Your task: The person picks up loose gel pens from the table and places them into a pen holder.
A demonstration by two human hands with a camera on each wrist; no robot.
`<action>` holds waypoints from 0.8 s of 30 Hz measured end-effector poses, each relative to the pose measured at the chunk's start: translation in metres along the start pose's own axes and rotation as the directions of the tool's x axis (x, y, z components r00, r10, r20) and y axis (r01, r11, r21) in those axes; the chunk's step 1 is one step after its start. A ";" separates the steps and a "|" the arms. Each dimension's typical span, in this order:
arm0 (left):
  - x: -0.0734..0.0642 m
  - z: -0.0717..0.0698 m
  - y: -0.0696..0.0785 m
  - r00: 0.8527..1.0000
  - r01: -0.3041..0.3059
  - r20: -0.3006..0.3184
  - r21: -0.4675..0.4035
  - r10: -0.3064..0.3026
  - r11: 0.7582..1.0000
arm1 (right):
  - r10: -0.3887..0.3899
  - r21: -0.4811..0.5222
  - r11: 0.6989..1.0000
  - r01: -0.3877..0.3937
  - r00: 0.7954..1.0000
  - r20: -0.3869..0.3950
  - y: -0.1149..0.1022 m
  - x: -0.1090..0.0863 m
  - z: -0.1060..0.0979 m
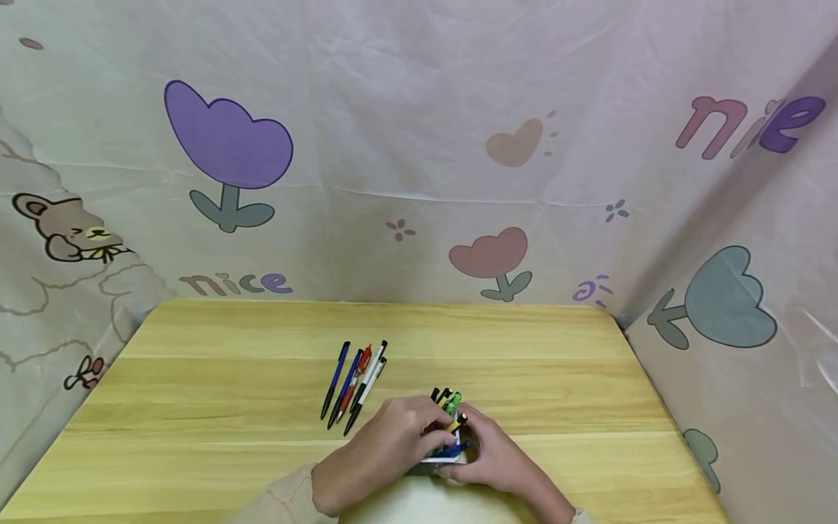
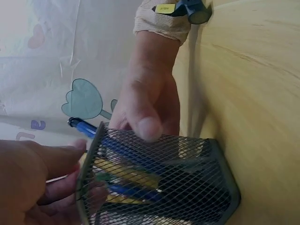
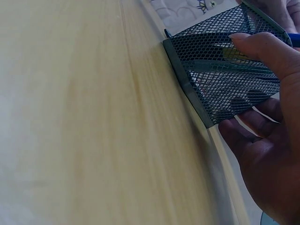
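Note:
A dark mesh pen holder stands at the near side of the wooden table, filled with pens. My right hand grips its side, with the thumb on one mesh wall and fingers round another. My left hand reaches over the rim, its fingertips down among the pens. Whether those fingers pinch a pen is hidden. Out of the top poke a green pen, a yellow pen with a dark end and a blue pen.
Left of the holder, several pens lie side by side on the table: a blue pen, another blue one, a red pen, and white-and-black pens. A printed cloth hangs behind and along both sides.

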State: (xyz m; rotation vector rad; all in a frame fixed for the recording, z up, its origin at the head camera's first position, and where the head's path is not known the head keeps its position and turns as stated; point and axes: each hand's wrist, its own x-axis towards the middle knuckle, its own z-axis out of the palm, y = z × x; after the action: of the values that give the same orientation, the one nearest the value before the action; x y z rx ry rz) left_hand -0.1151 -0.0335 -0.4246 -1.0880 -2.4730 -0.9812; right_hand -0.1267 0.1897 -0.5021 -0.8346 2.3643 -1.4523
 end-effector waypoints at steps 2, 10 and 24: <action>0.001 -0.002 -0.001 0.999 -0.027 -0.042 0.011 0.028 1.000 | 0.016 0.007 1.000 -0.016 1.000 0.003 -0.001 -0.001 0.000; 0.005 -0.022 -0.011 0.979 -0.049 -0.189 0.127 0.073 0.991 | -0.020 -0.001 1.000 0.020 1.000 -0.007 0.000 0.001 0.000; -0.001 -0.055 -0.045 0.968 0.154 -0.236 0.265 -0.091 0.952 | -0.036 0.009 0.999 0.036 0.999 -0.015 0.001 0.001 0.002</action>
State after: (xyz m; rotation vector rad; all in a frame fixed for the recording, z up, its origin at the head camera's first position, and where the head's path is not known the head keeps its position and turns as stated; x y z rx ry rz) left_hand -0.1488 -0.0933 -0.4061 -0.7010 -2.4238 -0.7078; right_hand -0.1272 0.1877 -0.5037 -0.8715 2.3629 -1.4869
